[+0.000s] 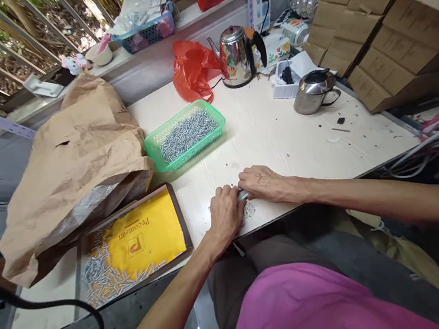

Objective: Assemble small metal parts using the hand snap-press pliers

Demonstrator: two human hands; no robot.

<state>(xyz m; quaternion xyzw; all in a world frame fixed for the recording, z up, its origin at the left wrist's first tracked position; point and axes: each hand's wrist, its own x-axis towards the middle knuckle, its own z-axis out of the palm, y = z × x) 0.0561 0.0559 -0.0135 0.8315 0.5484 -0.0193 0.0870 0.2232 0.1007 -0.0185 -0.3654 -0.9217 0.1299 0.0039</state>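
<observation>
My left hand (pixel 226 213) and my right hand (pixel 262 182) meet at the near edge of the white table (pixel 281 132). Both are curled, knuckles up, fingers pressed together over a small pile of silver metal pieces (pixel 247 209). A grey metal piece (pixel 242 194) shows between the two hands. A green plastic basket (pixel 185 134) filled with several small silver metal parts stands behind the hands. To the left lies a shallow brown tray (pixel 132 245) with a yellow sheet and more silver parts in its near corner.
A large crumpled brown paper bag (pixel 77 159) lies left of the basket. At the back stand an electric kettle (pixel 234 56), a red plastic bag (pixel 192 71) and a steel jug (pixel 313 92). Cardboard boxes (pixel 372 23) are stacked at the right. A black cable (pixel 58 307) runs at lower left.
</observation>
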